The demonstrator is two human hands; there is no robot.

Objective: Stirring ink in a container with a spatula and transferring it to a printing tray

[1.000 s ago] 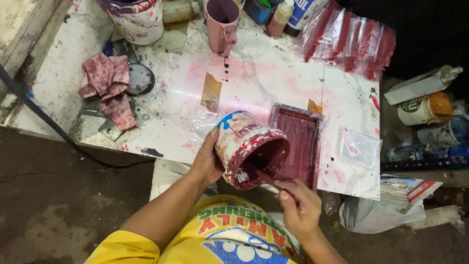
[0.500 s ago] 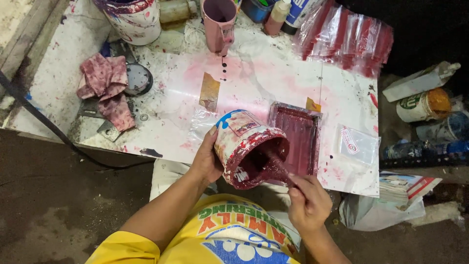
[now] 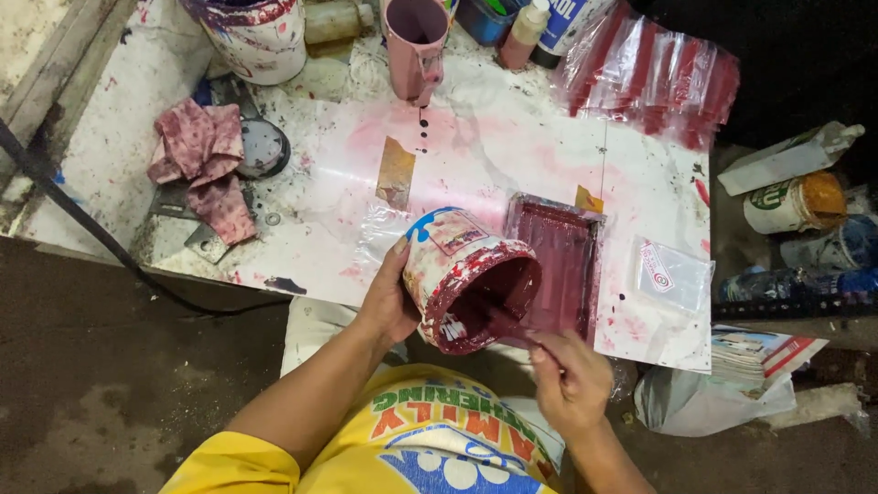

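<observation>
My left hand [image 3: 389, 302] grips a paint-smeared can [image 3: 457, 270] of dark red paint, tilted so its open mouth faces me. My right hand [image 3: 569, 380] holds a thin stick [image 3: 501, 320] whose far end reaches into the can's mouth. Just behind the can lies a rectangular tray [image 3: 560, 261] coated in the same dark red, on a white sheet stained pink [image 3: 494, 155].
A pink jug [image 3: 416, 41] and a white bucket [image 3: 251, 37] stand at the back. Stained rags [image 3: 197, 160] lie at the left beside a round lid [image 3: 261, 146]. Red plastic bags [image 3: 649, 78] sit back right, a small clear bag [image 3: 672, 274] near the tray. Cans and bottles crowd the right.
My right hand has moved from below the can up toward its mouth, pushing the stick into the paint. The can stays tilted in my left hand.
</observation>
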